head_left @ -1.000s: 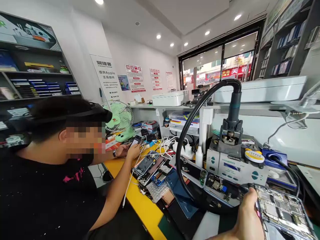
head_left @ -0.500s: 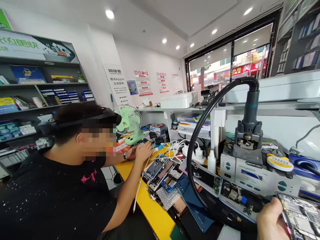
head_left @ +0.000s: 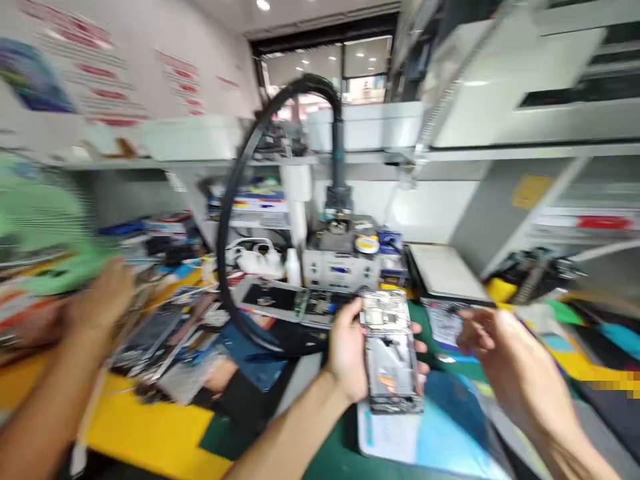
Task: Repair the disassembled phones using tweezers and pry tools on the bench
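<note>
An opened smartphone [head_left: 393, 353] lies in my left hand [head_left: 347, 353], held above the green mat with its inner boards and metal plates facing up. My thumb is along its left side, and the fingertips show past its right edge. To the right of the phone, apart from it, hovers my right hand [head_left: 515, 360]. Its fingers are curled together, and blur hides whatever may be between them. Below the phone are a white pad [head_left: 387, 433] and a blue translucent sheet [head_left: 445, 427].
A black hose [head_left: 233, 193] arcs down from the grey rework station [head_left: 343, 267]. Opened phones and parts [head_left: 155, 333] are piled on the left. At far left is a co-worker's hand [head_left: 103, 293] near a green fan [head_left: 45, 220]. A white flat box [head_left: 447, 270] stands behind my right hand.
My view has swung right, away from the co-worker and toward the bench. The phone in my left hand now shows in full, and my right hand has come into view.
</note>
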Demonstrator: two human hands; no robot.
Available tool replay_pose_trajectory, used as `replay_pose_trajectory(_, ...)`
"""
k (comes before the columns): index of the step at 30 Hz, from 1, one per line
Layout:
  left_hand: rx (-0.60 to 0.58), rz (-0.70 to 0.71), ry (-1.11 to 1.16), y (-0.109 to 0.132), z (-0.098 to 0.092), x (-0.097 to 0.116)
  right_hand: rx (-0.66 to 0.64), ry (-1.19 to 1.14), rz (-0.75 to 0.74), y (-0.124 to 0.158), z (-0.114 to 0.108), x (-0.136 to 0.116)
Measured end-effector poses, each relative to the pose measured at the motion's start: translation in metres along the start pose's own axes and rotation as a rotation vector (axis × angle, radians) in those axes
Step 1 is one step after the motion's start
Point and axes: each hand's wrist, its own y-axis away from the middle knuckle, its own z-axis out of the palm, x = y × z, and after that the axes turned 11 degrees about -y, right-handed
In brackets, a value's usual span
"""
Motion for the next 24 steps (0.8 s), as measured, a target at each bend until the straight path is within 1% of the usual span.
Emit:
replay_pose_trajectory(1,-0.024,-0.04,0.023,-0.008,0.006,-0.01,0.001,-0.023,0.025,0.001,-0.008,-0.006)
replay_pose_trajectory(2,-0.026,-0.065,0.036,-0.012,0.008,-0.014,-0.01,-0.048,0.045,0.001,-0.012,-0.01)
replay_pose_trajectory(4,0.003,-0.086,0.044,-0.012,0.009,-0.012,-0.041,-0.049,0.059,0.003,-0.011,-0.014)
replay_pose_trajectory(7,0.033,-0.092,0.055,-0.008,0.012,-0.007,-0.116,-0.01,0.076,0.012,-0.001,-0.02)
replay_pose_trajectory(11,0.179,-0.025,0.045,-0.009,0.024,-0.01,-0.17,0.034,0.168,0.021,0.005,-0.027)
replay_pose_trajectory(12,0.209,-0.018,0.044,-0.01,0.026,-0.011,-0.185,0.059,0.164,0.022,0.005,-0.027)
replay_pose_trajectory(13,0.225,-0.018,0.046,-0.011,0.027,-0.012,-0.206,0.094,0.133,0.023,0.004,-0.027)
replay_pose_trajectory(15,0.232,-0.021,0.052,-0.013,0.027,-0.014,-0.253,0.174,0.009,0.022,0.004,-0.025)
replay_pose_trajectory(18,0.26,-0.021,0.038,-0.013,0.022,-0.017,-0.295,0.233,-0.157,0.02,0.005,-0.023)
replay_pose_trajectory(21,0.324,0.012,-0.054,-0.013,0.014,-0.021,-0.25,0.285,-0.229,0.019,0.008,-0.024)
replay_pose_trajectory(24,0.318,0.113,-0.161,-0.016,0.004,-0.024,-0.18,0.312,-0.294,0.018,0.01,-0.024)
